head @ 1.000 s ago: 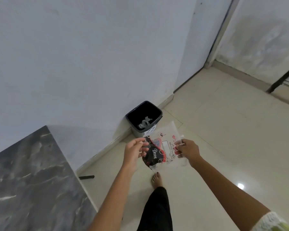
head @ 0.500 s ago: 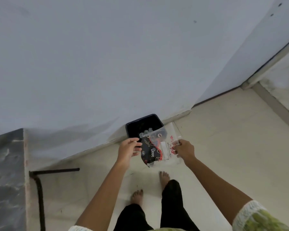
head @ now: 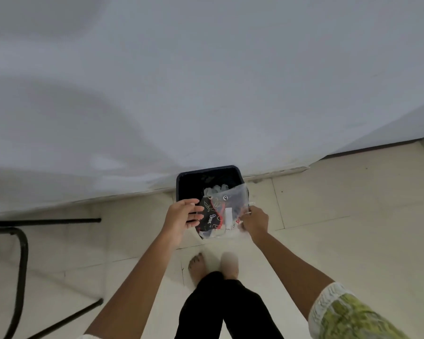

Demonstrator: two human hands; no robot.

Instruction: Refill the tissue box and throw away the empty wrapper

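A smooth, matte grey-white wall [head: 206, 81] fills the view from nine o'clock round to three. Below it lies a glossy cream tile floor [head: 340, 228] with thin grout lines. At eight o'clock, bent black metal tube legs [head: 22, 260] stand on the floor. Against the wall's skirting, at the centre, sits a square dark plastic bin [head: 189, 184] with rounded corners, crumpled pale scraps inside. The empty wrapper [head: 224, 214], thin crinkled clear film with black and red print, hangs over the bin's near right part, covering some of its opening. The right hand [head: 255, 222] pinches the wrapper's right edge; the left hand [head: 184, 216], fingers spread loose, touches its left edge. Bare feet [head: 197, 266] stand at six o'clock.
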